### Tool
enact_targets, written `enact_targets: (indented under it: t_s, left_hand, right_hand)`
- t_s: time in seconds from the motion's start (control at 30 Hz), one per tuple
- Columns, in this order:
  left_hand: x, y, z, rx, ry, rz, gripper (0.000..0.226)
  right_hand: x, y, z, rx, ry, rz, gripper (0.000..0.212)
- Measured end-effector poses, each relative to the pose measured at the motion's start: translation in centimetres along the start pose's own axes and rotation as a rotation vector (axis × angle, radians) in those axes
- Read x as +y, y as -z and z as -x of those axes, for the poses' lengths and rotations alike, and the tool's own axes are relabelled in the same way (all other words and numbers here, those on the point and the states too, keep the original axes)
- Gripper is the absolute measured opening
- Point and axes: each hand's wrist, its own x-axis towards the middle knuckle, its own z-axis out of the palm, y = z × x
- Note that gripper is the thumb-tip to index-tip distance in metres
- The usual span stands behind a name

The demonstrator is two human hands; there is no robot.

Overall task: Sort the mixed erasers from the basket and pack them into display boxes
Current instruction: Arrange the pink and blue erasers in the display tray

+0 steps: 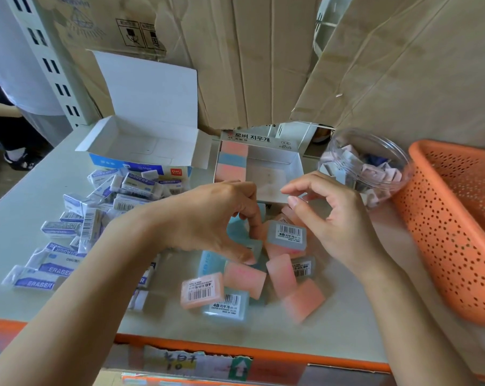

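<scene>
A heap of pink and blue 4B erasers (244,288) lies on the shelf in front of me. My left hand (216,218) reaches into the heap, its fingers and thumb curled round a blue eraser (239,235). My right hand (330,218) hovers just right of it above a grey-blue barcoded eraser (287,235), fingers loosely curled and holding nothing. Behind my hands stands a small white display box (277,168) with pink and blue erasers stacked at its left end. White sleeved erasers (96,218) are piled at the left, before a larger open white-and-blue box (141,151).
An orange perforated basket (453,232) sits at the right edge. A clear plastic jar (366,162) of small erasers lies on its side beside it. Cardboard cartons (263,65) wall off the back. The shelf's orange front edge (207,344) runs below.
</scene>
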Motion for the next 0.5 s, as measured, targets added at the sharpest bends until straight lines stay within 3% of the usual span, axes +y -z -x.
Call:
enact_targets:
  t_s: [0.2,0.33,0.5]
  left_hand:
    - [-0.2,0.3,0.0,0.176,-0.067,0.111,0.017]
    - [-0.2,0.5,-0.3,0.316,-0.091,0.339,0.02]
    - [-0.6,0.4,-0.7,0.372,-0.117,0.651,0.023]
  right_hand:
    - [-0.5,-0.1,0.0,0.004,-0.005,-0.076,0.014]
    - [-1.7,-0.3,0.0,-0.028,-0.075,-0.385,0.009]
    - [-2.7,-0.8,-0.3,-0.099,-0.085,-0.628,0.032]
